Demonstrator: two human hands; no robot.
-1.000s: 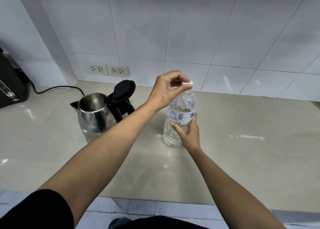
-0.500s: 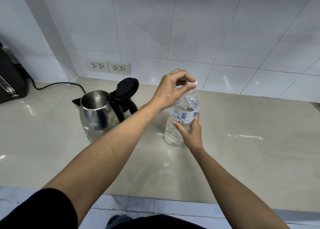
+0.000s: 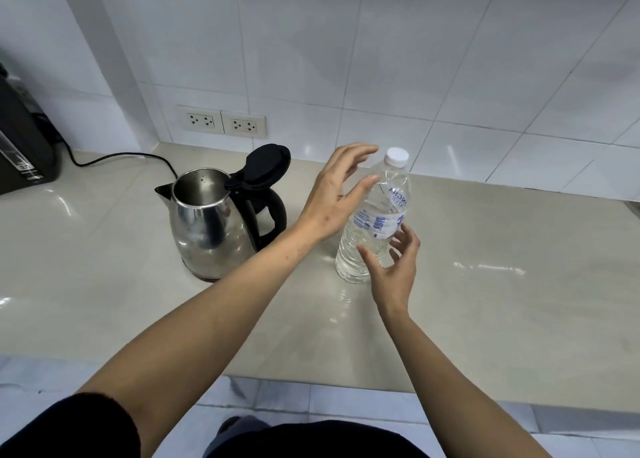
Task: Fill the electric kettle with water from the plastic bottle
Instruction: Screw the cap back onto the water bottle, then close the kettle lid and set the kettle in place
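Note:
A clear plastic bottle [image 3: 375, 222] with a blue-and-white label stands upright on the counter, its white cap [image 3: 397, 155] on the neck. My left hand [image 3: 337, 194] hovers at the bottle's left shoulder with fingers spread, holding nothing. My right hand [image 3: 394, 267] is open just in front of the bottle's lower half, fingertips close to it. To the left stands the steel electric kettle [image 3: 207, 229] with its black lid [image 3: 266, 163] flipped up and the inside showing.
The beige countertop [image 3: 502, 301] runs to a white tiled wall with two double sockets [image 3: 221, 123]. A black appliance [image 3: 24, 145] sits at the far left with a black cord [image 3: 117, 156] trailing toward the kettle. The counter's front edge lies near my body.
My left hand has let go of the cap and spread open beside the bottle. My right hand has loosened its grip on the bottle and opened.

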